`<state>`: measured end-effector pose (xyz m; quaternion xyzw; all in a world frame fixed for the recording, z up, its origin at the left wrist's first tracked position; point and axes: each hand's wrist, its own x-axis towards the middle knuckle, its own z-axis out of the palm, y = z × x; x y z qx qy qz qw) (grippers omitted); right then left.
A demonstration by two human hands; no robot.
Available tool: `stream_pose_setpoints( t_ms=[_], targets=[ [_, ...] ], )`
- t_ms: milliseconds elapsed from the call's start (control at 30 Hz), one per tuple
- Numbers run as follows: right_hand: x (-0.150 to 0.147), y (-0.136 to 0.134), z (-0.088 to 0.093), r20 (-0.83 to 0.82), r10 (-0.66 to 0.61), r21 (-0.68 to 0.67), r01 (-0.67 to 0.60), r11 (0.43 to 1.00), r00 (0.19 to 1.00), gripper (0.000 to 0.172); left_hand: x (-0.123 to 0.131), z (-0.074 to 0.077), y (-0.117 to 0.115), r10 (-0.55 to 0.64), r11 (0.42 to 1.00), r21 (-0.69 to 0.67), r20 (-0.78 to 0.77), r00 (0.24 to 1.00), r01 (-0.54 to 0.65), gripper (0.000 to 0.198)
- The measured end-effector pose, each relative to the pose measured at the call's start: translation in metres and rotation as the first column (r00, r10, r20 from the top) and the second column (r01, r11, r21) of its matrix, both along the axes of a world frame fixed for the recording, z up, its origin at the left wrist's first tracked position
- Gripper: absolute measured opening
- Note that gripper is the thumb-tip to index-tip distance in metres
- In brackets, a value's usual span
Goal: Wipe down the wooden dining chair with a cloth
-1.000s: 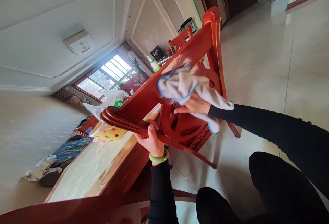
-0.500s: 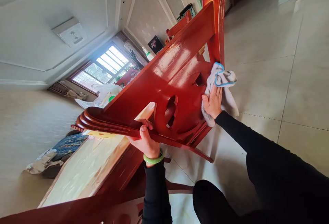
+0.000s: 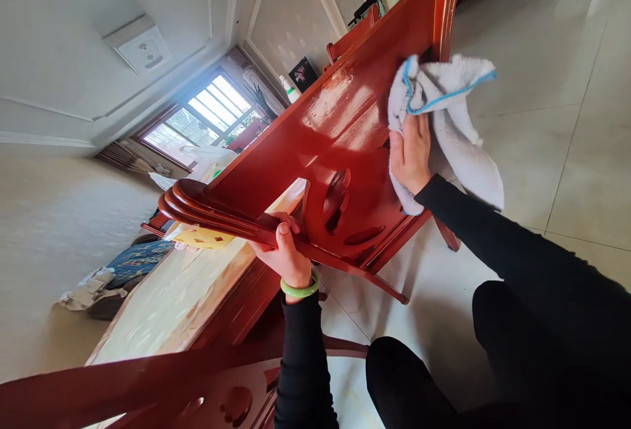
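Note:
A glossy red wooden chair (image 3: 315, 120) with a carved, pierced backrest fills the middle of the head view, tilted in the picture. My left hand (image 3: 286, 251), with a green bangle on the wrist, wraps round the left upright of the backrest. On the other side my right hand (image 3: 413, 153) presses a white towel (image 3: 473, 140) with blue edging against the backrest near its right upright. The fingertips of that hand are tucked under the towel, and its loose end hangs out to the right over the floor.
A table (image 3: 158, 317) with a pale top stands left of the chair, a yellow basket (image 3: 204, 237) on it. Another red chair (image 3: 197, 389) is at the lower left. Light floor tiles (image 3: 532, 133) spread to the right. Folded cloths (image 3: 133, 265) lie beyond the table.
My right hand has slid up along the backrest with the towel, whose loose end has swung out to the right. My left hand keeps its hold on the upright. The view has shifted slightly.

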<state>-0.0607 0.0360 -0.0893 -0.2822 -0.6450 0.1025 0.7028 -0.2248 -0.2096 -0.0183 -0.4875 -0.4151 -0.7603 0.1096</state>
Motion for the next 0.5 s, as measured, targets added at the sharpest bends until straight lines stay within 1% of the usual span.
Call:
stream_pose_setpoints(
  t_ms=[67,133,200,267,300,333,367,400,433,467,500],
  targets=[
    [-0.003,0.003,-0.035,-0.02,-0.024,-0.067,0.022,0.997,1.0,0.07,-0.001,0.0,0.0,0.007,1.0,0.003,-0.013,1.0,-0.007,0.039],
    [-0.007,0.002,-0.076,-0.02,-0.039,-0.141,0.036,0.989,0.999,0.07,-0.002,-0.001,0.001,0.008,1.0,0.009,-0.02,1.0,-0.008,0.039],
    [-0.011,-0.004,-0.115,-0.004,-0.039,-0.221,0.037,0.975,0.999,0.067,-0.003,-0.002,0.002,-0.001,1.0,0.013,-0.009,1.0,0.001,0.04],
    [-0.011,-0.012,-0.143,0.01,-0.038,-0.276,0.04,0.96,0.999,0.063,-0.004,-0.002,0.003,-0.012,1.0,0.02,0.002,1.0,0.012,0.04],
    [-0.01,-0.016,-0.153,0.014,-0.035,-0.283,0.038,0.958,0.999,0.062,-0.004,-0.002,0.003,-0.014,1.0,0.025,0.002,1.0,0.014,0.04],
    [-0.007,-0.019,-0.158,0.009,-0.031,-0.277,0.032,0.96,0.999,0.062,-0.005,-0.002,0.003,-0.014,0.999,0.029,0.0,1.0,0.014,0.039],
    [-0.002,-0.021,-0.16,-0.004,-0.027,-0.264,0.025,0.964,1.0,0.063,-0.005,-0.001,0.004,-0.011,0.999,0.033,-0.003,1.0,0.011,0.039],
    [0.003,-0.021,-0.156,-0.023,-0.025,-0.25,0.018,0.968,0.999,0.065,-0.005,-0.001,0.004,-0.007,0.999,0.033,-0.007,1.0,0.007,0.038],
    [0.01,-0.019,-0.146,-0.044,-0.025,-0.223,0.014,0.975,0.999,0.067,-0.005,-0.001,0.004,-0.002,0.999,0.032,-0.009,1.0,0.002,0.038],
    [0.019,-0.014,-0.13,-0.066,-0.028,-0.181,0.016,0.983,0.997,0.07,-0.005,0.0,0.004,0.003,1.0,0.031,-0.009,1.0,-0.002,0.038],
    [0.027,-0.007,-0.108,-0.082,-0.034,-0.127,0.023,0.992,0.996,0.073,-0.004,0.0,0.004,0.005,1.0,0.029,-0.009,1.0,-0.005,0.038]
  ],
)
